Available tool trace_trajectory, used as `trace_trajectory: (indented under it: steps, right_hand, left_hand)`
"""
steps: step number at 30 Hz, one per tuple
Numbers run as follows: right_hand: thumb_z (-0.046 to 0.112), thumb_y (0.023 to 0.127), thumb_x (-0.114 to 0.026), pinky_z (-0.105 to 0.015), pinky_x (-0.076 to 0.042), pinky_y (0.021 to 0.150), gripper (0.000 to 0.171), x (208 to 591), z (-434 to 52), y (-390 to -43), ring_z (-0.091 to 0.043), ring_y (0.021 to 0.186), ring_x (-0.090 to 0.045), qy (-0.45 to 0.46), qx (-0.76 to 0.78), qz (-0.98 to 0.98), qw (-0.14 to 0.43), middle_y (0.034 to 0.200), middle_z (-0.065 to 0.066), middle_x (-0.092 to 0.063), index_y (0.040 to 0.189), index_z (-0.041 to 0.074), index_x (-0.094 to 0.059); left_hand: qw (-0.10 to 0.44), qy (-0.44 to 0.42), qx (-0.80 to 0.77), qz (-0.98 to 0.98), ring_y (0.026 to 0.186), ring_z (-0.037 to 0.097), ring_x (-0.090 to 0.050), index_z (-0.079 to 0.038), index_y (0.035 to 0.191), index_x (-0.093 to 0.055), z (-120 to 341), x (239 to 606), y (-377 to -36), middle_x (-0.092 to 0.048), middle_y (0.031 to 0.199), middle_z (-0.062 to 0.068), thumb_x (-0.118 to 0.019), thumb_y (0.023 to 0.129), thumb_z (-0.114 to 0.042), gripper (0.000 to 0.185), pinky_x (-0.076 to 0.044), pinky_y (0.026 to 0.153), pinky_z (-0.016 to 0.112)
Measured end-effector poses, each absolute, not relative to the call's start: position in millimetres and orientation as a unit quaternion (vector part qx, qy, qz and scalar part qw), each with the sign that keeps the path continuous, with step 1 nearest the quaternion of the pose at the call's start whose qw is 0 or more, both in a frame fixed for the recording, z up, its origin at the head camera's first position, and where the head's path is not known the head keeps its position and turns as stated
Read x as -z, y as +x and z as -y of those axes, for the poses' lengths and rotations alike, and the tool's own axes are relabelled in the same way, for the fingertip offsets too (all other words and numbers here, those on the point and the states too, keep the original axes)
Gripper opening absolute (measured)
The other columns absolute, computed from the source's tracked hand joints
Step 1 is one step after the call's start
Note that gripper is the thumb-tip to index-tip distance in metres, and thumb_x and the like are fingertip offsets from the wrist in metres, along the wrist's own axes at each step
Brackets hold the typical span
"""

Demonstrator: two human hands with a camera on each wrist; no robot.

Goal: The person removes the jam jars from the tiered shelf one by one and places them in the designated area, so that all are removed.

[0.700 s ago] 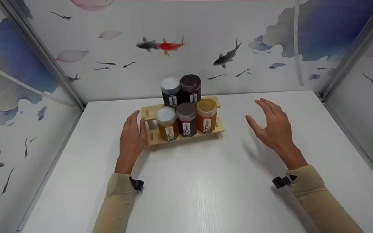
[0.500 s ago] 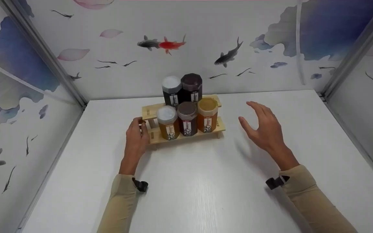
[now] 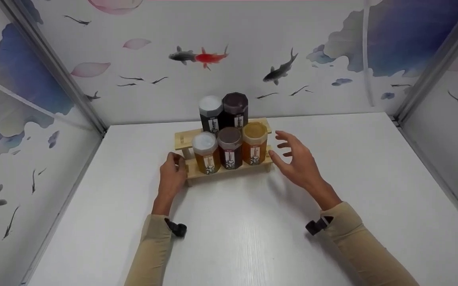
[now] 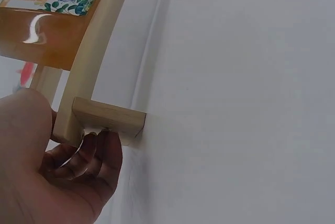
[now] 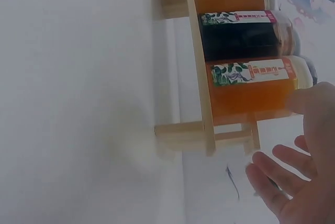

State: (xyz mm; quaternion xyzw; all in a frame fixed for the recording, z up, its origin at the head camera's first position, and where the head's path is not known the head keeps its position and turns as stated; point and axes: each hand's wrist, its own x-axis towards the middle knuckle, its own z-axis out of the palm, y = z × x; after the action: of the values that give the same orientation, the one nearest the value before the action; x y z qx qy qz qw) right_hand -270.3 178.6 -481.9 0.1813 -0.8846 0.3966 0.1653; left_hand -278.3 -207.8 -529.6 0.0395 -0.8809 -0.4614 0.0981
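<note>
"Rack (image 3: 182, 140)?"
"Pale wood, two-tiered, five jars (image 3: 229, 153), between left hand (image 3: 172, 176), gripping one end, and right hand (image 3: 299, 165), loosely spread beside the other."
"Hidden?"
"Bottoms of rear jars (image 3: 235, 111). Right-side contact, can't tell."

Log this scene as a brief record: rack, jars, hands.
Support: two-tier wooden rack on white table
Upper shelf: white-topped dark jar, dark-topped jar
Lower shelf, left to right: white-topped amber jar, brown-topped jar, yellow-topped amber jar
Left hand: grips rack's left end
Right hand: holds nothing; by rack's right end, contact unclear
</note>
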Motion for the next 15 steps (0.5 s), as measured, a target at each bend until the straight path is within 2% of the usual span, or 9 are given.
trace_trajectory:
  steps: [6, 15]
  right_hand:
    - [0.035, 0.102, -0.077, -0.051, -0.062, 0.098, 0.073, 486.0, -158.2, -272.1, -0.029, 0.132, -0.065, 0.187, -0.481, 0.849, 0.112, 0.152, -0.01, -0.06, 0.164, 0.017, -0.042]
    - [0.033, 0.097, -0.084, -0.054, -0.058, 0.105, 0.081, 493.4, -137.6, -279.2, -0.032, 0.135, -0.061, 0.164, -0.522, 0.83, 0.11, 0.154, -0.011, -0.056, 0.162, 0.012, -0.041]
  left_hand:
    - [0.081, 0.045, 0.469, 0.878, 0.097, 0.024, -0.064, -0.003, 0.131, -0.054, 206.3, 529.0, -279.0, -0.066, 0.114, 0.016, -0.04, 0.117, -0.022, 0.027, -0.053, 0.077, 0.033]
    - [0.059, 0.075, 0.461, 0.882, 0.099, 0.024, -0.064, -0.003, 0.139, -0.049, 203.5, 528.5, -282.0, -0.066, 0.119, 0.018, -0.038, 0.118, -0.026, 0.033, -0.054, 0.076, 0.032]
